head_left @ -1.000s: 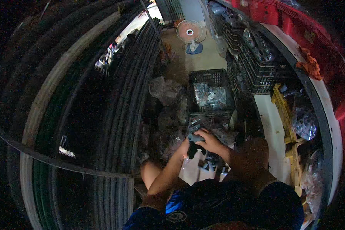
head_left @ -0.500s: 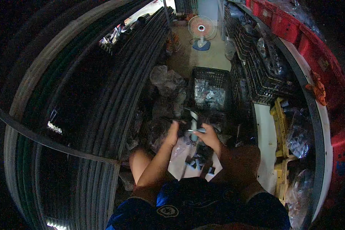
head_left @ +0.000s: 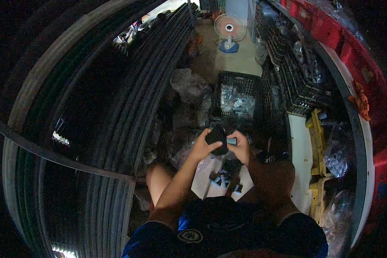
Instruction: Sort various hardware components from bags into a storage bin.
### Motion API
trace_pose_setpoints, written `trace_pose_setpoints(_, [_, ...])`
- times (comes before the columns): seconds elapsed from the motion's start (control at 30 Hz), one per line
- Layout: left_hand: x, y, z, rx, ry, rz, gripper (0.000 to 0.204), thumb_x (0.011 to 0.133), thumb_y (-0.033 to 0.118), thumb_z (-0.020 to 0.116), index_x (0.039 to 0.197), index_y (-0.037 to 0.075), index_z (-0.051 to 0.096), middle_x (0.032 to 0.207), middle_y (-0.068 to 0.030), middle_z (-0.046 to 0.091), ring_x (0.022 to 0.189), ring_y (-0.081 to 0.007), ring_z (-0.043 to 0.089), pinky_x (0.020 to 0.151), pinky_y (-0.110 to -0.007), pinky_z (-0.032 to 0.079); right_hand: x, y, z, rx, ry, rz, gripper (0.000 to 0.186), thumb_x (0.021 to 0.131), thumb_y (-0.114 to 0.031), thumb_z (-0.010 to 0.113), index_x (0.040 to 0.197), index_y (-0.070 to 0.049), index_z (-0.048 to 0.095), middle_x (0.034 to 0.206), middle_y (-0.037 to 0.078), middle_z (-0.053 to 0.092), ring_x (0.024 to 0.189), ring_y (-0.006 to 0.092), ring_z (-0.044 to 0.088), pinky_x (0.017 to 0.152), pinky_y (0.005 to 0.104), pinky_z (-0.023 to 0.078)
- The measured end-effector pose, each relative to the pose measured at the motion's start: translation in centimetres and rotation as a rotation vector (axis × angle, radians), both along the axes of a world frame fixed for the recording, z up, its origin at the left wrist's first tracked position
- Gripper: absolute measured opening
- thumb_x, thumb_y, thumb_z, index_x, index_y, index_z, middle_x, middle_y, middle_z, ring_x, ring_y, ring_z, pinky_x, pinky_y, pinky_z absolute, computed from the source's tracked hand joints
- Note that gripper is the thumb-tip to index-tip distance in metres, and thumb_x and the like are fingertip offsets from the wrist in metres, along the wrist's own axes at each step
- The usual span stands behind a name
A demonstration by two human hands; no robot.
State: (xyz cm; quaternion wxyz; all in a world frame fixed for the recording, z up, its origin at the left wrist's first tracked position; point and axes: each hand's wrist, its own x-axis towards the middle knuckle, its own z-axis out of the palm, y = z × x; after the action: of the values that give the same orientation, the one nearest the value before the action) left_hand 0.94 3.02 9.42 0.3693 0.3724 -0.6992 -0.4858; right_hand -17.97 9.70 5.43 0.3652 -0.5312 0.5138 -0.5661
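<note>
My left hand (head_left: 202,147) is closed around a dark, roundish object (head_left: 218,141), perhaps a cloth or a black part; its kind is too dark to make out. Against that object's right side sits a grey plastic pipe fitting (head_left: 231,141), gripped by the fingers of my right hand (head_left: 242,148). The fitting's left end is hidden by the dark object. Below my hands, between my knees, a pale surface (head_left: 202,182) carries several small grey and dark pieces (head_left: 221,178).
Ahead stands a black crate (head_left: 241,76) holding clear plastic bags. A fan (head_left: 229,30) is on the floor behind it. Long pipes (head_left: 112,142) line a rack on the left. Black crates (head_left: 299,81), yellow bins (head_left: 317,150) and red crates (head_left: 331,32) flank the right.
The grey fitting has turned from upright to sideways in my right hand. My left hand, previously spread beside it, now grips the dark object, and both hands are together at the fitting.
</note>
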Motion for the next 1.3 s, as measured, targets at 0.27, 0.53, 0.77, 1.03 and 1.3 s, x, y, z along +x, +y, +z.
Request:
trace_pose_setpoints(0.27, [-0.8,0.0,-4.3,0.738,-0.03,0.213,0.06,0.093,0.059,0.048,0.104,0.002,0.065,0.092,-0.007,0.066,0.079,-0.0162,0.062,0.07,-0.027,0.048,1.9,1.3,1.6,-0.202,0.333,0.053,0.024,0.074,0.004,0.071,0.092,-0.001,0.055,0.097,0.012,0.055,0.094,0.025,0.058,0.083,0.0364,0.045])
trace_pose_setpoints(0.53, [-0.4,-1.3,-6.5,0.826,0.199,-0.09,0.057,0.09,0.058,0.055,0.118,0.008,0.062,0.092,-0.0086,0.066,0.077,-0.0192,0.062,0.069,-0.029,0.048,2.4,1.4,3.4,-0.236,0.56,0.01,0.023,0.075,0.0,0.07,0.094,-0.002,0.057,0.102,0.016,0.056,0.101,0.0381,0.055,0.083,0.0411,0.045])
trace_pose_setpoints(0.77, [-0.8,0.2,-6.6,0.434,0.127,0.148,0.033,0.094,0.031,0.058,0.106,0.0,0.062,0.088,-0.0049,0.065,0.073,-0.0145,0.06,0.065,-0.027,0.048,2.3,1.5,1.9,0.111,0.019,0.013,0.021,0.082,-0.003,0.07,0.099,-0.001,0.057,0.083,0.011,0.06,0.073,0.0203,0.064,0.063,0.0358,0.055])
trace_pose_setpoints(1.03, [-0.9,2.1,-4.5,-0.004,0.082,-0.1,0.017,0.088,0.01,0.066,0.101,0.001,0.06,0.086,-0.0019,0.063,0.08,-0.0095,0.057,0.071,-0.025,0.048,-0.4,-0.3,-6.1,0.885,-0.759,-0.013,0.021,0.089,-0.027,0.069,0.103,-0.012,0.063,0.077,-0.001,0.054,0.075,0.0101,0.058,0.062,0.0288,0.052])
trace_pose_setpoints(1.3, [-2.1,1.9,-4.4,0.156,0.294,0.271,0.021,0.093,0.013,0.062,0.107,-0.001,0.056,0.094,-0.005,0.062,0.088,-0.0136,0.056,0.078,-0.026,0.047,2.9,-0.9,-4.5,0.513,-0.91,-0.113,0.03,0.089,-0.032,0.069,0.114,-0.018,0.061,0.104,0.001,0.063,0.089,0.0182,0.06,0.066,0.0316,0.05])
